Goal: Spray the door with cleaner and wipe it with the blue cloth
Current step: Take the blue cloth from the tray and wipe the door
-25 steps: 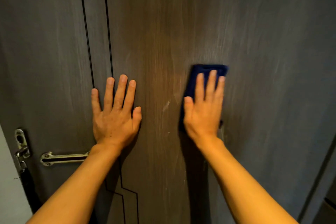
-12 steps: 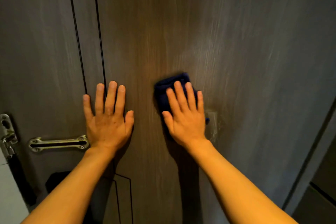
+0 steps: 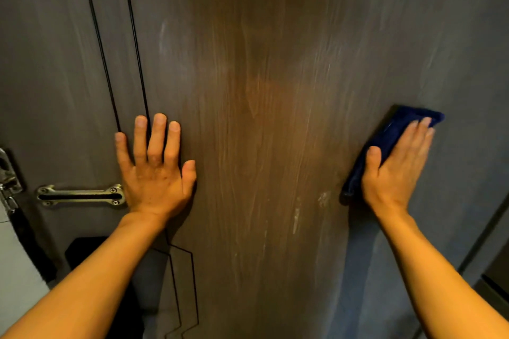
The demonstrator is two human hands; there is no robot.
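The door (image 3: 275,77) fills the view, a dark wood-grain panel with pale smears and streaks running down its middle and right part. 2 thin black grooves (image 3: 115,44) run down its left part and end in an angular outline near the bottom.

The left hand (image 3: 155,170) lies flat on the door, palm down and fingers spread, holding nothing; its fingers cross the right groove. Just left of its heel a metal slide latch (image 3: 80,195) is screwed to the door, and at the far left edge a metal catch (image 3: 8,181) shows only partly.

The right hand (image 3: 396,165) presses the blue cloth (image 3: 385,140) flat against the right part of the door, well apart from the left hand. The fingers lie extended over the cloth and the thumb rests on its left side, so the cloth is pinned under the palm rather than clenched. The cloth is folded into a long strip tilted up to the right, its far corner and near end both showing beyond the hand.

Both bare forearms reach in from the near edge.
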